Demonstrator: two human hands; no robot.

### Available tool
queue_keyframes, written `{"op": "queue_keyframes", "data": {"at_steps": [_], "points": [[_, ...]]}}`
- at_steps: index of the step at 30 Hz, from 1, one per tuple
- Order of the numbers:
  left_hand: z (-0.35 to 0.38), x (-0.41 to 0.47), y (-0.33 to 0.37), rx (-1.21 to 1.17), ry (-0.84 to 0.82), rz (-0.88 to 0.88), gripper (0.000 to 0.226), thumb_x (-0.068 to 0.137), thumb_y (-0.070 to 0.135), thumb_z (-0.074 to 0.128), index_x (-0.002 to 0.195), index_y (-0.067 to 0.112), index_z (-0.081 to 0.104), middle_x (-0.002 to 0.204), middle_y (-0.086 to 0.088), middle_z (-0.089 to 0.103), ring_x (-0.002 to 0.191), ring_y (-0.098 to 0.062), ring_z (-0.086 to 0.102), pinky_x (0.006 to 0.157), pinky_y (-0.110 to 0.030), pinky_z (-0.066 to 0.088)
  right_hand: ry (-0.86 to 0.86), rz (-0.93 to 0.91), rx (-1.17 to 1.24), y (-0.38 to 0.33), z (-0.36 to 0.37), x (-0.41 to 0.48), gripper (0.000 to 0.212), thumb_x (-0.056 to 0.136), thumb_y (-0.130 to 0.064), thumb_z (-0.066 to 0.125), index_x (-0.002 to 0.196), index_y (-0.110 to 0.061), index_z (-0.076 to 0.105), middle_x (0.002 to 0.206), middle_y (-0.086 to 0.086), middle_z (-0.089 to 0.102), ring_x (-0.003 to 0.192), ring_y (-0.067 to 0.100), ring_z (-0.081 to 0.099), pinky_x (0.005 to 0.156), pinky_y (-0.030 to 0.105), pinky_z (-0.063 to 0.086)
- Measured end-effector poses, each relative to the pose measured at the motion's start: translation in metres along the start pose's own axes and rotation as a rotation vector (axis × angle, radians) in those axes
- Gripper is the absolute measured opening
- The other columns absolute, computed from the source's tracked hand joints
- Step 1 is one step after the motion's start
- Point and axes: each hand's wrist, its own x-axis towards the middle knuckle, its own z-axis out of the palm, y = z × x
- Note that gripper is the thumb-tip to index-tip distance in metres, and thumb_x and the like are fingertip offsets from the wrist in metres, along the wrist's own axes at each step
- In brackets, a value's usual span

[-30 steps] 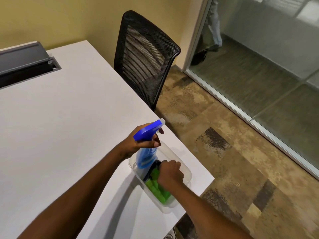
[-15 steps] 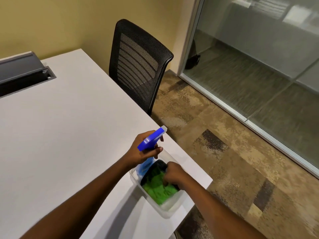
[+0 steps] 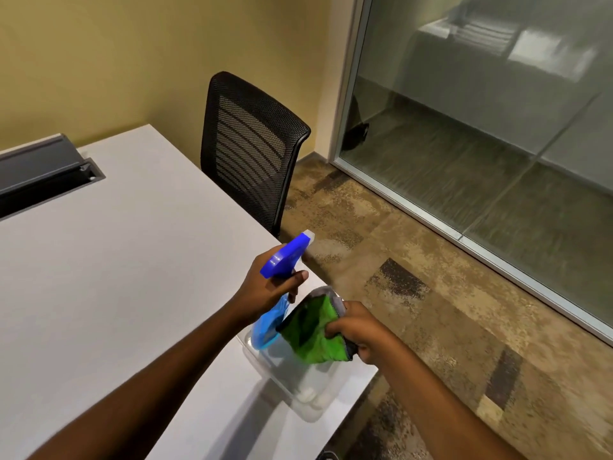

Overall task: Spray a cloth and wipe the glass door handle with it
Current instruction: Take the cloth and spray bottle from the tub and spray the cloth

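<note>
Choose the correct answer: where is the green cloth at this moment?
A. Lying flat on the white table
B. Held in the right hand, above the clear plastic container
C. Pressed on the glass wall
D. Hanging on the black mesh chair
B: the right hand grips the green cloth, lifted above the clear plastic container, beside the blue spray bottle in the left hand.

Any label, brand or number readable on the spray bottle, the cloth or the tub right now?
None can be read. The blue spray bottle shows no legible label, the green cloth is plain, and the clear tub is blurred with no visible marking.
</note>
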Motion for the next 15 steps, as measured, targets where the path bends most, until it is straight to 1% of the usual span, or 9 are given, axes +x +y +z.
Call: {"op": "queue_keyframes", "data": {"at_steps": [3,6,9,11,13,15], "points": [[0.004,-0.001,0.023,0.004,0.002,0.011,0.014,0.088,0.002,0.069,0.094,0.011,0.06,0.062,-0.003,0.062,0.055,-0.024,0.061,0.065,-0.04,0.054,0.019,-0.047,0.158,-0.004,-0.016,-0.016,0.033,0.073,0.015,0.063,0.102,0.0,0.066,0.102,0.025,0.069,0.091,0.04,0.068,0.083,0.053,0.056],[0.008,-0.004,0.049,-0.027,-0.006,-0.016,0.018,0.085,0.001,0.071,0.097,0.011,0.062,0.068,0.002,0.065,0.054,-0.02,0.059,0.064,-0.04,0.051,0.047,-0.123,0.328,-0.009,-0.03,-0.034,0.033,0.075,0.016,0.061,0.105,0.001,0.065,0.099,0.022,0.072,0.089,0.038,0.07,0.081,0.052,0.057],[0.014,-0.012,0.069,-0.009,-0.047,-0.068,0.024,0.079,0.012,0.072,0.099,0.005,0.062,0.068,0.002,0.064,0.052,-0.026,0.057,0.061,-0.04,0.05,0.092,-0.205,0.513,-0.014,-0.04,-0.047,0.036,0.079,0.015,0.06,0.109,-0.004,0.063,0.102,0.018,0.072,0.093,0.038,0.069,0.082,0.054,0.056],[0.021,-0.017,0.08,0.015,-0.068,-0.121,0.027,0.075,0.015,0.072,0.099,0.005,0.062,0.067,0.001,0.063,0.049,-0.026,0.055,0.058,-0.036,0.047,0.072,-0.252,0.622,-0.015,-0.045,-0.056,0.039,0.08,0.015,0.059,0.113,-0.004,0.062,0.105,0.019,0.072,0.095,0.039,0.069,0.079,0.052,0.057],[0.03,-0.024,0.086,0.06,-0.103,-0.167,0.024,0.077,0.007,0.074,0.098,0.008,0.062,0.066,0.004,0.063,0.045,-0.027,0.053,0.054,-0.033,0.045,0.027,-0.286,0.718,-0.016,-0.047,-0.063,0.041,0.08,0.016,0.057,0.117,-0.002,0.061,0.108,0.021,0.071,0.096,0.04,0.069,0.073,0.048,0.059],[0.038,-0.032,0.087,0.118,-0.132,-0.193,0.023,0.082,-0.003,0.071,0.1,0.008,0.062,0.067,0.008,0.066,0.043,-0.025,0.054,0.051,-0.032,0.045,0.003,-0.305,0.789,-0.016,-0.049,-0.069,0.043,0.08,0.015,0.058,0.12,0.0,0.061,0.11,0.023,0.07,0.097,0.042,0.068,0.074,0.049,0.058]]}}
